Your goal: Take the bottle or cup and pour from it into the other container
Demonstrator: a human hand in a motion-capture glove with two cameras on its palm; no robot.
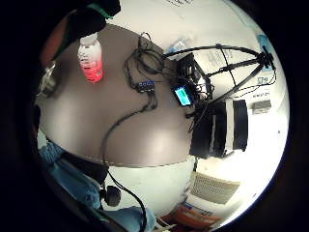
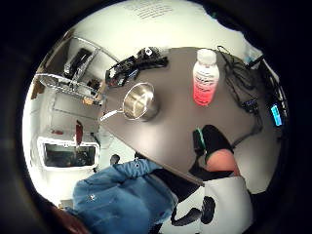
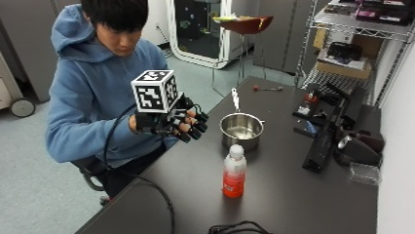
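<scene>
Gloved right hand (image 3: 170, 122) hovers off the counter (image 3: 292, 195) edge, fingers (image 3: 195, 127) loosely curled, holding nothing. Bottle (image 3: 234, 171) stands upright at about four o'clock from it, pot (image 3: 241, 128) just beyond.

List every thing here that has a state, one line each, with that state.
Bottle: upright on the table, white cap on, partly filled with red liquid, untouched.
Metal pot: upright beside the bottle, no lid, looks empty, handle pointing away from the bottle.
Gloved right hand: raised above the table edge, fingers loosely curled, holding nothing.
</scene>
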